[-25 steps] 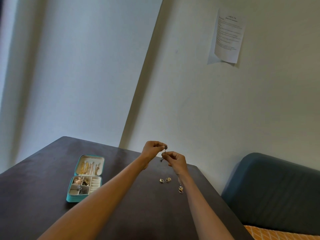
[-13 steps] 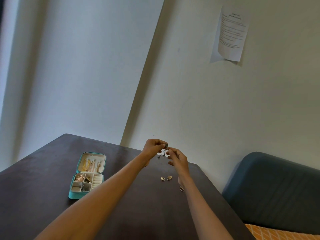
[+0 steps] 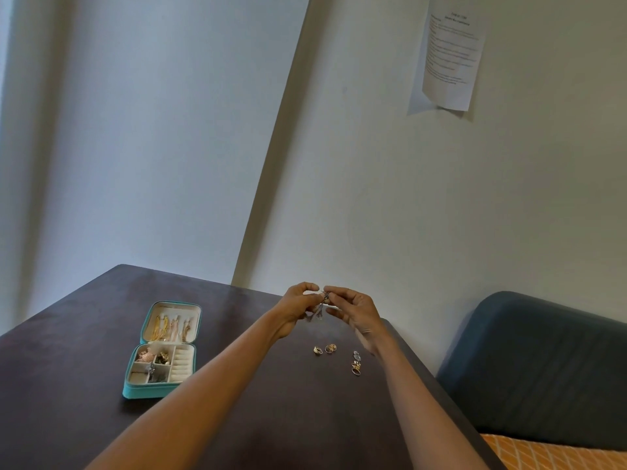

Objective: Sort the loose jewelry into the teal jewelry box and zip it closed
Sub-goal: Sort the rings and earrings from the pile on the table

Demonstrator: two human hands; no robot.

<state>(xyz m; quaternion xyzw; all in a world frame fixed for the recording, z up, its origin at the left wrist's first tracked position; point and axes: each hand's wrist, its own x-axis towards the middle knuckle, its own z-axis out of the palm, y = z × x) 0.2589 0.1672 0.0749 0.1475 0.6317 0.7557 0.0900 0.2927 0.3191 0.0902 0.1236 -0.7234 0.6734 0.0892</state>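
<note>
On the dark bench, the teal jewelry box lies open to my left, lid back, compartments partly filled, well apart from both hands. Nearer me, loose rings and a small cluster rest just below my right hand. Above them my left hand and right hand meet, fingers pinching one small dangling earring, its long axis hanging downward between them. Judgement: the left hand sits nearer the box, so the carry goes leftward.
</note>
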